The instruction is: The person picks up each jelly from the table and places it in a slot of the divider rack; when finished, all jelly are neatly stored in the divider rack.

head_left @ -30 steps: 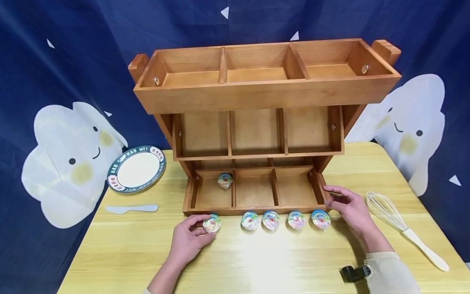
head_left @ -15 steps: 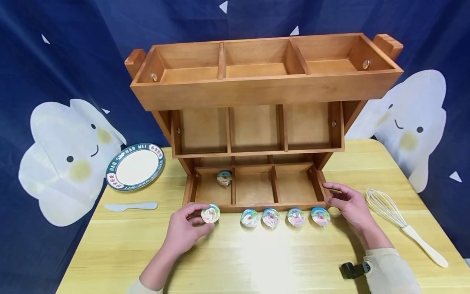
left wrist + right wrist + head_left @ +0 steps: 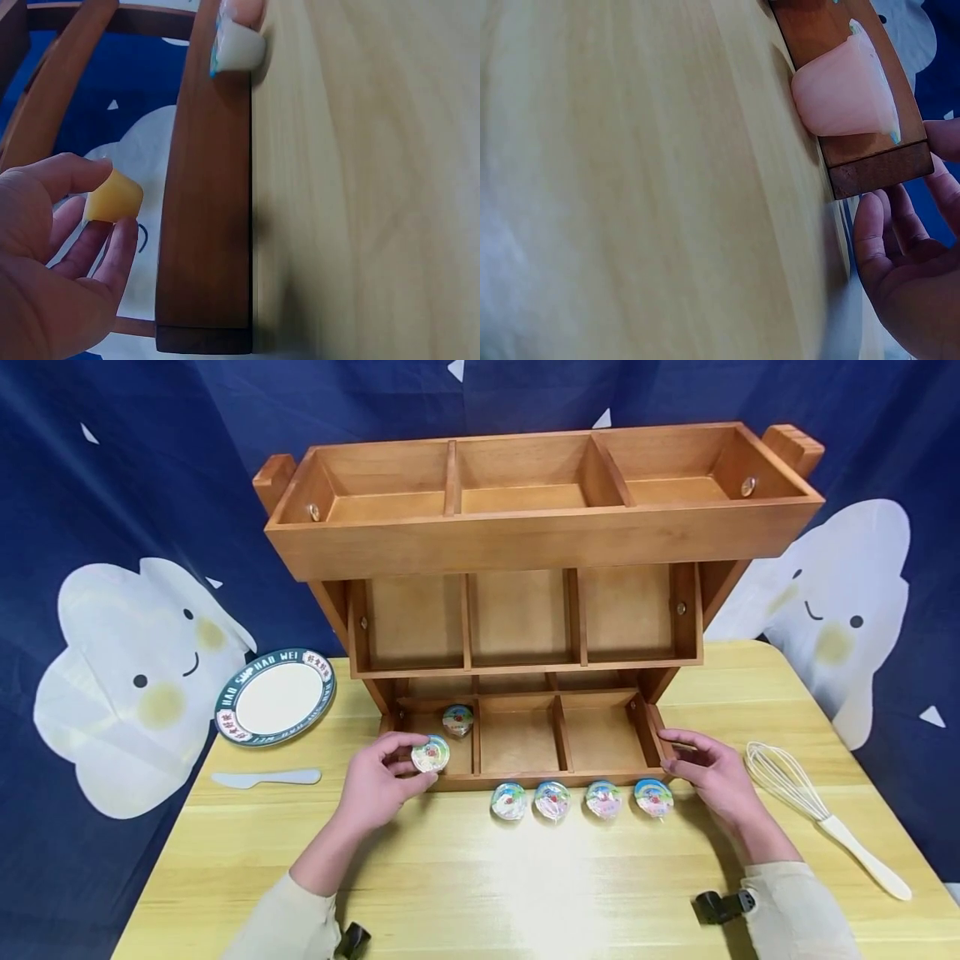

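Note:
My left hand (image 3: 381,781) pinches a small yellow jelly cup (image 3: 116,196) between thumb and fingers. In the head view the cup's printed lid overlaps the front of the bottom tray's left compartment. Another jelly cup (image 3: 457,720) lies in that compartment, near its divider. My right hand (image 3: 705,768) holds the right end of the wooden rack's bottom tray (image 3: 525,781), fingertips at the rim and thumb by the front corner. Several more jelly cups stand in a row before the tray; the rightmost, a pink jelly cup (image 3: 847,90), is nearest the right hand.
The three-tier wooden rack (image 3: 540,539) stands at the back, each tier split into three compartments. Left of it are a green-rimmed plate (image 3: 327,689) and a white knife (image 3: 266,778). A white-handled whisk (image 3: 862,852) lies at the right. A blue curtain (image 3: 525,393) hangs behind.
The left hand has lifted the jelly cup from the table before the tray and carried it forward, up over the tray's left compartment. The right hand stays at the tray's right end.

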The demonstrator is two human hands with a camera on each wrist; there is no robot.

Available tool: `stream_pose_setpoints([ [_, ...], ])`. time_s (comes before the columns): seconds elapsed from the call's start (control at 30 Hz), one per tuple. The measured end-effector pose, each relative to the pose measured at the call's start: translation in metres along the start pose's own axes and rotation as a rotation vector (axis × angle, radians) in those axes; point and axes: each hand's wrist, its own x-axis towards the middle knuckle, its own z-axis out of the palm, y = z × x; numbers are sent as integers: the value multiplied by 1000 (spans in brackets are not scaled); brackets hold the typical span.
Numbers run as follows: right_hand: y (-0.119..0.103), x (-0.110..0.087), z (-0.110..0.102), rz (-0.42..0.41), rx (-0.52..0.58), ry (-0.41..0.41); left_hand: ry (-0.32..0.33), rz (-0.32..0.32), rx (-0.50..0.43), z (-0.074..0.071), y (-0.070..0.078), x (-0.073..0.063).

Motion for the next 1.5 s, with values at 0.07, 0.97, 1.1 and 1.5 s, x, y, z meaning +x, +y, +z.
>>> stream_pose_setpoints([
  [0.07,0,0,0,3,1,-1,-1,-14,16,0,-3,6],
  [0.97,2,0,-1,34,-24,18,-146,-140,259,15,-18,48],
  [1.1,2,1,0,26,-13,19,-142,-156,306,17,-19,48],
  [1.5,1,1,1,-2,21,15,-214,-253,246,16,-20,53],
])
